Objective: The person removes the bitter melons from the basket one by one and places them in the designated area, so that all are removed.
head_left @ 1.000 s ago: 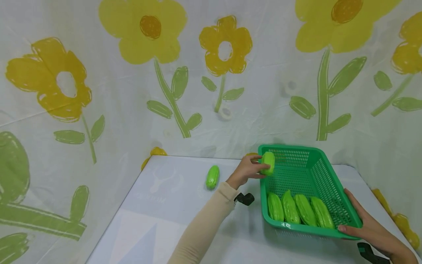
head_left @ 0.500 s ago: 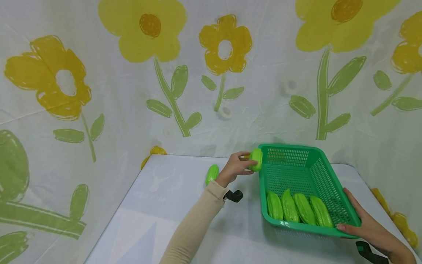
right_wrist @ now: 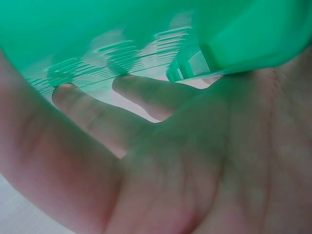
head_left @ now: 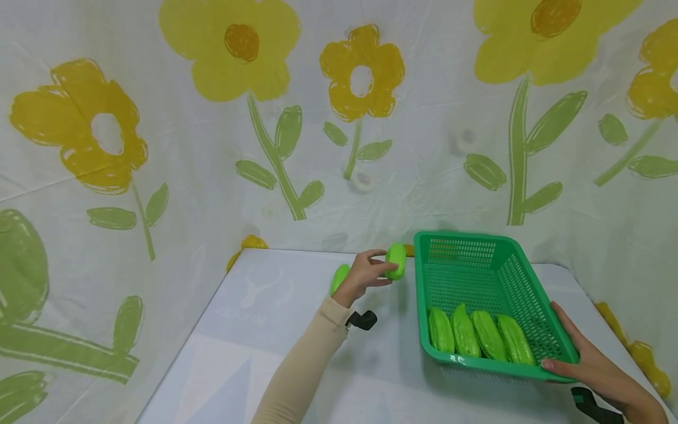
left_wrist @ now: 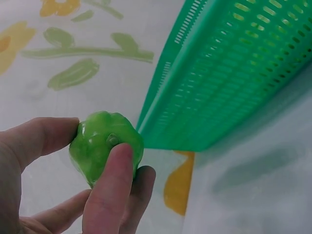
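My left hand [head_left: 365,272] pinches a green ribbed bitter gourd [head_left: 396,262] between thumb and fingers, over the table left of the green basket [head_left: 466,288]. The left wrist view shows the gourd's lobed end with a small stem nub [left_wrist: 113,140]. Another gourd [head_left: 339,277] lies on the table, partly hidden behind the left hand. Several gourds [head_left: 488,335] lie side by side along the basket's near end. At the basket's near right corner, my right hand [head_left: 598,368] grips it, thumb at the rim. Its fingers [right_wrist: 156,97] reach under the basket in the right wrist view.
The pale table [head_left: 254,330] reaches back to a white curtain [head_left: 413,194] printed with yellow flowers. Perforated walls surround the basket's open top. A black wrist device [head_left: 362,320] sits below the left wrist.
My left hand has moved left with its gourd, from over the basket's left rim to beside the basket. It now partly covers the gourd on the table. The right hand stays at the basket.
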`<state>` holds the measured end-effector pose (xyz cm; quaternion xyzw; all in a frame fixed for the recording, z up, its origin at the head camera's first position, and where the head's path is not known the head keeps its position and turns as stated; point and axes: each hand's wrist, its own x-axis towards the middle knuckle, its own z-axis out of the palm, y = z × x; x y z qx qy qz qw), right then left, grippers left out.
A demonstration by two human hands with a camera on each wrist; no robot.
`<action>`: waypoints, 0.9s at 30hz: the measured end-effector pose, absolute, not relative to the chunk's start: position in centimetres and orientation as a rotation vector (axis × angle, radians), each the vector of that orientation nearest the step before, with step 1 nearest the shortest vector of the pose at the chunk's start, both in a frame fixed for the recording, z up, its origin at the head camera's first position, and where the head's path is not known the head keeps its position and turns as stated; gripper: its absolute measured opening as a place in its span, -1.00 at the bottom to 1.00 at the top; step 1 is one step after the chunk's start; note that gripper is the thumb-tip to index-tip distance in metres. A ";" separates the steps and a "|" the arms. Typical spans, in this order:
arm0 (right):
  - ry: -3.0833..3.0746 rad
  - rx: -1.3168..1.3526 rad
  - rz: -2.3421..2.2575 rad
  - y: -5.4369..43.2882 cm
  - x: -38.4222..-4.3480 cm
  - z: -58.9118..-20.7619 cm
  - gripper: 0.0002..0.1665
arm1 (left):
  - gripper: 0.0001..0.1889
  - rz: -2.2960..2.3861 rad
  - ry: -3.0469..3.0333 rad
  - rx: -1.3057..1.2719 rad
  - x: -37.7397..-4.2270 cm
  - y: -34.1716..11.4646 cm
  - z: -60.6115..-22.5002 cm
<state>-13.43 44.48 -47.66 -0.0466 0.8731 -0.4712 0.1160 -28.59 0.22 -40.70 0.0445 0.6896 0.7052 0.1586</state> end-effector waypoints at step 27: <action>2.577 -0.167 -1.368 44.7 -13.2 -47.7 0.25 | -0.32 1.988 2.121 0.009 -28.1 -2.2 -44.8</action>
